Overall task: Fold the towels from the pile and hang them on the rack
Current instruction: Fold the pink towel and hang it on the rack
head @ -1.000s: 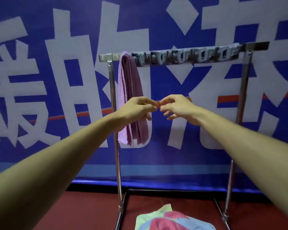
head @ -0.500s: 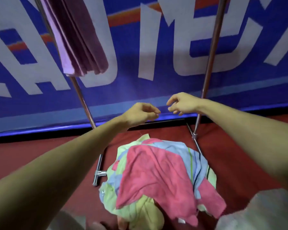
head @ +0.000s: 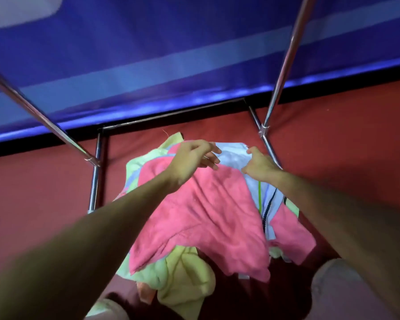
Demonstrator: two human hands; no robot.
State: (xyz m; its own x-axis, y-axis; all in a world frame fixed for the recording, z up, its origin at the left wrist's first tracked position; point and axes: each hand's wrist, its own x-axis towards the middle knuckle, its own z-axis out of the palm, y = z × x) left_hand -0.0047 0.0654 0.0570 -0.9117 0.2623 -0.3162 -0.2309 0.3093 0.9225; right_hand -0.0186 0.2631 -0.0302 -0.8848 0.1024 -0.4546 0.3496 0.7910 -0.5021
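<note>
A pile of towels lies on the red floor inside the rack's base. A pink towel (head: 206, 215) is on top, a light blue towel (head: 231, 157) shows behind it and a yellow-green towel (head: 185, 280) lies below. My left hand (head: 192, 158) hovers over the pink towel's far edge, fingers loosely spread and holding nothing. My right hand (head: 259, 165) has its fingers curled at the blue towel's far corner; whether it pinches the cloth is hidden. Only the rack's lower poles (head: 284, 63) show.
The rack's left pole (head: 39, 116) slants across the left side, and its base bars (head: 97, 181) frame the pile. A blue banner wall (head: 194, 54) stands right behind. Red floor (head: 32, 192) lies on both sides. My knees (head: 333, 287) are at the bottom edge.
My view has tipped from the rack's top bar and the hung purple towel down to the pile. Both hands have dropped from mid-air onto the pile's far edge.
</note>
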